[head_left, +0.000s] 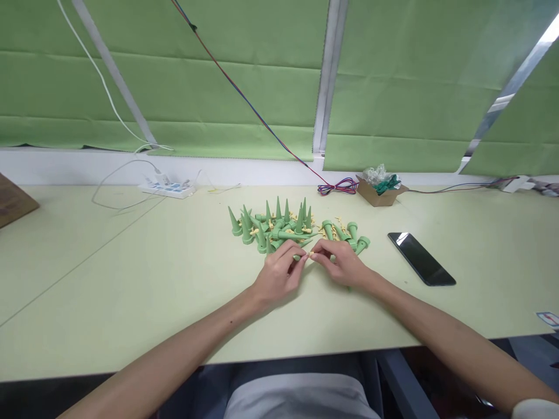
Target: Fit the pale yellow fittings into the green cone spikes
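A small yellow plastic piece [310,254] is pinched between the fingertips of my left hand [279,272] and my right hand [344,263], which meet just above the table. Bits of green show by my left fingers; whether they hold this green part too is hidden. Right behind my hands lies a pile of green plastic cone-shaped spikes [301,221], several upright and others on their sides. More green spikes [353,230] lie beyond my right hand, mixed with small yellow pieces [338,224].
A black phone [421,259] lies to the right on the pale table [174,291]. Along the back are a white power strip [168,187], a coiled red-and-blue cable [337,186] and a small cardboard box [378,195] holding plastic wrap. A brown board [15,201] is at far left.
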Motion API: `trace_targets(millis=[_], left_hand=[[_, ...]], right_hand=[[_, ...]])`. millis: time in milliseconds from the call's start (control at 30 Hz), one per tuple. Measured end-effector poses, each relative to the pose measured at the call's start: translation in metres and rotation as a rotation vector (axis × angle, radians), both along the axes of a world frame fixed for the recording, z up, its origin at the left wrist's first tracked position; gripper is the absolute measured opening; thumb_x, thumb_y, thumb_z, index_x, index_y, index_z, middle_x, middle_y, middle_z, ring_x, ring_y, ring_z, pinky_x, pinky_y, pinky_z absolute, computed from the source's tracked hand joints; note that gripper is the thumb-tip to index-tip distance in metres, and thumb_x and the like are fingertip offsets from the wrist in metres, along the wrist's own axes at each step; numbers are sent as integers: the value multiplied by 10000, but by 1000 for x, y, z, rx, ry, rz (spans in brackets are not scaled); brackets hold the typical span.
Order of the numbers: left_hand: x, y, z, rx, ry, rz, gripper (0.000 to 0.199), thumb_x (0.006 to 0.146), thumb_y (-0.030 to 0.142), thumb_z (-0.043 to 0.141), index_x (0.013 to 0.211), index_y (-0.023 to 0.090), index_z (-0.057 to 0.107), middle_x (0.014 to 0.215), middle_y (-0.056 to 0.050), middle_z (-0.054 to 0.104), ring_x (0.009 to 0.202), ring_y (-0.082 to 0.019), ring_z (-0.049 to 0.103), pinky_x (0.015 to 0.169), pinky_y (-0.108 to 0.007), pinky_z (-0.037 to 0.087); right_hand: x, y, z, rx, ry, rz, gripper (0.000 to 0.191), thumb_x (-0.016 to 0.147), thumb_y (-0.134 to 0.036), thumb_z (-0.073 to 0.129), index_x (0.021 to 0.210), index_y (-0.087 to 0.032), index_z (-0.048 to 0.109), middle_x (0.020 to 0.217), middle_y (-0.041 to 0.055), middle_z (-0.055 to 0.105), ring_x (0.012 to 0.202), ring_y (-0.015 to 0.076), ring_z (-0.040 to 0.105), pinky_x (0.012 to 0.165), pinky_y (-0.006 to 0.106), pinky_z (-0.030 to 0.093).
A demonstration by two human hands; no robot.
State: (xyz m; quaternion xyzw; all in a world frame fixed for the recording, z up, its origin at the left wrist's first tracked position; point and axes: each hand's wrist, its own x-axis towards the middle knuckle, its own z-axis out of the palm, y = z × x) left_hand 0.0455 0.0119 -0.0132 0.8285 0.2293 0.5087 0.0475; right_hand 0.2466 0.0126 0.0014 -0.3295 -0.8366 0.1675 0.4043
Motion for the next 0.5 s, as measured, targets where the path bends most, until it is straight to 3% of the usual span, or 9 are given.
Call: trace_targets(millis=[500], left_hand=[[1, -2, -1, 3, 4, 21, 97, 929, 97, 539, 957, 182, 576, 859, -45, 616, 727, -130, 591, 539, -224, 472]], right_hand=[[0, 1, -1, -13, -9, -3, 218, 995, -314, 501, 815, -205, 557, 665, 2, 581, 578, 134, 479, 548, 260, 390]])
